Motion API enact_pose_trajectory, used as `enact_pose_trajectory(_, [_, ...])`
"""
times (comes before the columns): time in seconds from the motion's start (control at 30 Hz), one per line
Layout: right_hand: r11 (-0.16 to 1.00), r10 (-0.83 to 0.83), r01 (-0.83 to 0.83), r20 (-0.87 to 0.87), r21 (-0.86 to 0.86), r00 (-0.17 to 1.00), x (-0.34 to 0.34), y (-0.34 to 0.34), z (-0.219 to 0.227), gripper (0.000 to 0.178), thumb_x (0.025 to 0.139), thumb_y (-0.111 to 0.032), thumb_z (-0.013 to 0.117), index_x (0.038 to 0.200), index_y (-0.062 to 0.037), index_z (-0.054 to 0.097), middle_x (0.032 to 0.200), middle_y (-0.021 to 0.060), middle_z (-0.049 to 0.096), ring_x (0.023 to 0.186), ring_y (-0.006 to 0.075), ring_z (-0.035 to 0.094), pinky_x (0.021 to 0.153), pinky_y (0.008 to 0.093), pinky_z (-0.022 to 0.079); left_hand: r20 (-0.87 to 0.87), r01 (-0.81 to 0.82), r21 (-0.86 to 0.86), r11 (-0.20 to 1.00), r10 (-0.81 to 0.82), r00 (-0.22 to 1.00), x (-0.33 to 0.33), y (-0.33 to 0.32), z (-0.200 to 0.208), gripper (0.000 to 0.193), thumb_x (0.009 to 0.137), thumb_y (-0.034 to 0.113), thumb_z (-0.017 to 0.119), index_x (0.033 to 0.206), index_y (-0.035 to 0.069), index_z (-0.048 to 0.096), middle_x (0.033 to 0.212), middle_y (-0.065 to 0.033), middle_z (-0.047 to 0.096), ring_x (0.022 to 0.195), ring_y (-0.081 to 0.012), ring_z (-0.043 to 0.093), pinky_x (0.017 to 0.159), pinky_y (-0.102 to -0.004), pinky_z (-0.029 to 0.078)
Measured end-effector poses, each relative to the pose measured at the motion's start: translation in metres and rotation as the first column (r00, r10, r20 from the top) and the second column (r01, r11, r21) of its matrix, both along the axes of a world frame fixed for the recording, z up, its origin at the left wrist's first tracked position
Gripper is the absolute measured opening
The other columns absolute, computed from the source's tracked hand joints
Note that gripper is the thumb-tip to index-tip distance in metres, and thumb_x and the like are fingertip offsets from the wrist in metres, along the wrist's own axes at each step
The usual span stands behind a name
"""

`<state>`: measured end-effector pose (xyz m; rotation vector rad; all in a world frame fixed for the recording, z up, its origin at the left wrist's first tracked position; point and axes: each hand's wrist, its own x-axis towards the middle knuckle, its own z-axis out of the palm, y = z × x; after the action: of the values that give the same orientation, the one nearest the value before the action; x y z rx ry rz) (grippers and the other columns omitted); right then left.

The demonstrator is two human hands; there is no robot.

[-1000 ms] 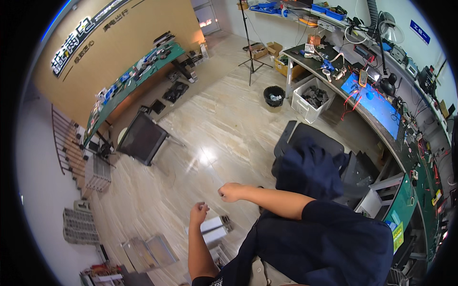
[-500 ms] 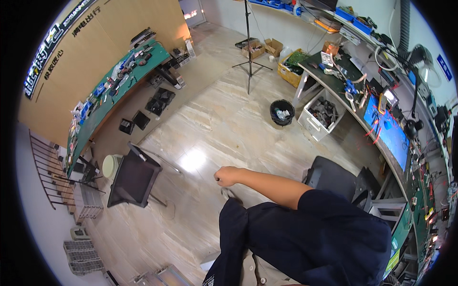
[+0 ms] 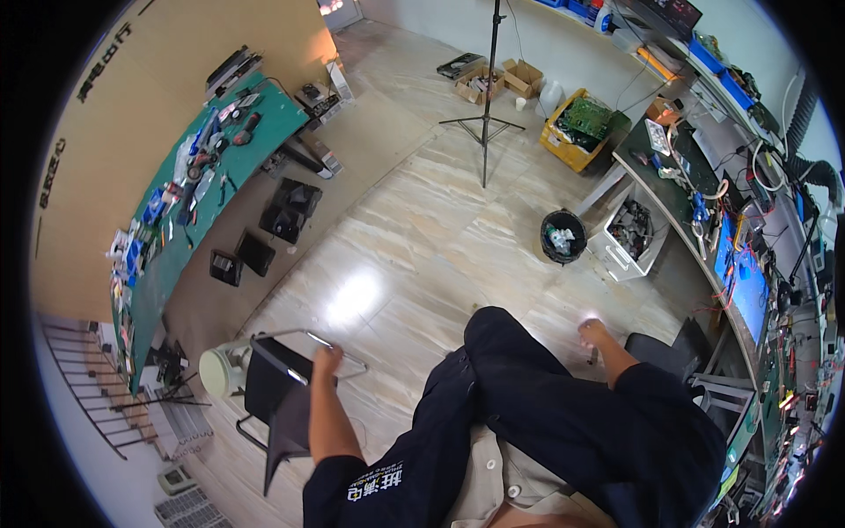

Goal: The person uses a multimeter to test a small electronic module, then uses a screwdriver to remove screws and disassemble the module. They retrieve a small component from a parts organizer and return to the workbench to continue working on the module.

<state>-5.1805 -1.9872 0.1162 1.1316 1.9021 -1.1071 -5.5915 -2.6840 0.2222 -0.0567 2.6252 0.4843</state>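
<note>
My left hand [image 3: 327, 359] hangs over the metal leg frame [image 3: 310, 339] of a dark chair [image 3: 280, 387] at the lower left. Its fingers look curled, and whether it touches the frame cannot be told. My right hand [image 3: 596, 334] is out to the right above the floor, with its fingers closed. A small dark bit shows below them, too small to name. Near that hand is a black stool seat [image 3: 656, 352]. Dark clothing covers my legs and both upper arms.
A green workbench [image 3: 189, 189] with tools runs along the left. A cluttered bench [image 3: 704, 189] lines the right. Between them stand a tripod [image 3: 486, 123], a black bin [image 3: 563, 236], a white crate [image 3: 616, 255], a yellow basket [image 3: 576, 157] and cardboard boxes [image 3: 521, 77].
My right arm has swung from the middle out to the right. My left arm has come into view beside the chair. The view has shifted, and my legs now show more.
</note>
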Motion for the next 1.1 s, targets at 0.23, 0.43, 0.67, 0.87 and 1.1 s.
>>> enact_pose_trajectory(0.23, [0.970,0.124,-0.188,-0.344,-0.157,0.931,-0.186,0.013,-0.151,0.024,0.095,-0.024,0.069,0.079,-0.0059,0.075,0.073,0.0138,0.070,0.064,0.0210,0.065,0.053,0.0404,0.047,-0.271,0.077,0.646,0.759,0.134,0.953,-0.403,0.197,0.044,0.036,0.101,0.032,0.059,0.108,0.000,0.073,0.084,-0.0068,0.076,0.073,-0.0144,0.068,0.064,-0.0306,0.052])
enact_pose_trajectory(0.43, [0.698,0.716,-0.704,-0.125,0.126,0.687,-0.662,0.166,-0.128,0.028,0.080,-0.025,0.059,0.067,-0.0074,0.077,0.068,0.0133,0.072,0.061,0.0298,0.071,0.067,0.0451,0.058,0.546,-0.366,0.287,0.885,0.163,0.822,-0.512,0.284,-0.045,0.030,0.098,0.032,0.064,0.110,0.005,0.070,0.092,-0.0103,0.076,0.081,-0.0201,0.072,0.064,-0.0361,0.057])
enact_pose_trajectory(0.67, [0.916,0.353,-0.113,-0.641,0.384,0.682,-1.205,0.311,0.034,0.026,0.092,-0.028,0.063,0.099,-0.0046,0.074,0.090,0.0173,0.074,0.084,0.0353,0.071,0.074,0.0447,0.056,0.675,-0.405,0.101,0.909,0.236,0.699,-0.707,0.356,-0.093,0.030,0.098,0.029,0.062,0.108,0.003,0.071,0.092,-0.0108,0.076,0.081,-0.0213,0.073,0.064,-0.0354,0.057])
enact_pose_trajectory(0.87, [0.982,-0.155,0.030,-0.717,-0.184,0.680,-1.516,0.375,0.069,0.023,0.093,-0.019,0.066,0.104,0.0011,0.071,0.076,0.0094,0.071,0.068,0.0156,0.067,0.064,0.0328,0.053,0.622,-0.256,0.185,0.949,0.089,0.778,-1.072,0.484,-0.106,0.030,0.098,0.027,0.060,0.106,0.001,0.072,0.092,-0.0113,0.076,0.081,-0.0223,0.075,0.065,-0.0348,0.057])
enact_pose_trajectory(1.1, [0.959,-0.198,0.271,-0.876,-0.081,0.439,-1.775,0.600,0.153,0.022,0.091,-0.021,0.068,0.101,-0.0027,0.073,0.083,0.0087,0.073,0.073,0.0159,0.067,0.069,0.0337,0.054,0.277,-0.139,0.579,0.803,-0.033,0.960,-1.525,0.730,-0.033,0.034,0.100,0.029,0.061,0.109,-0.003,0.069,0.090,-0.0106,0.075,0.081,-0.0219,0.077,0.063,-0.0323,0.056])
